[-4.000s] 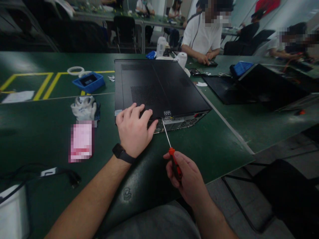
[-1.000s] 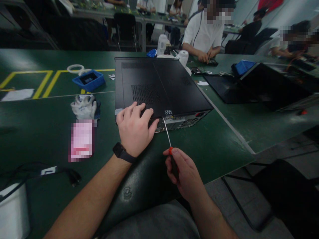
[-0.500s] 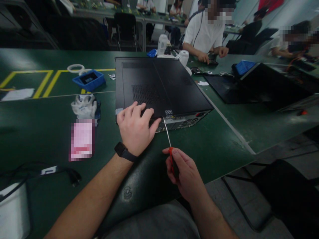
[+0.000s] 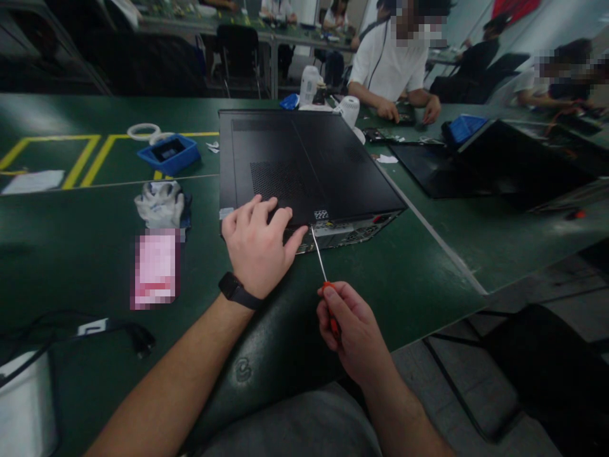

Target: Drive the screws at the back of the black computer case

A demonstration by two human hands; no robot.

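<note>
A black computer case (image 4: 280, 146) lies on its side on the green table, its rear panel (image 4: 347, 231) facing me. My left hand (image 4: 261, 238) rests on the near left edge of the case, fingers spread over the top panel and thumb along the rear edge. In my right hand (image 4: 349, 324) is a screwdriver (image 4: 320, 259) with a red handle, gripped with the thumb lying along it. The screwdriver's tip meets the rear edge of the case, just right of my left thumb. Whatever screw sits at the tip is too small to make out.
Left of the case are a blue tray (image 4: 174, 155), grey-white gloves (image 4: 160, 203), a pink packet (image 4: 156, 266) and black cables (image 4: 114, 327). A black panel (image 4: 428, 171) lies to the right. Across the table a person in a white shirt (image 4: 390, 63) handles a small part.
My right index finger has curled in from being stretched out, and the thumb has shifted on the screwdriver handle. My left hand and the case stay in place.
</note>
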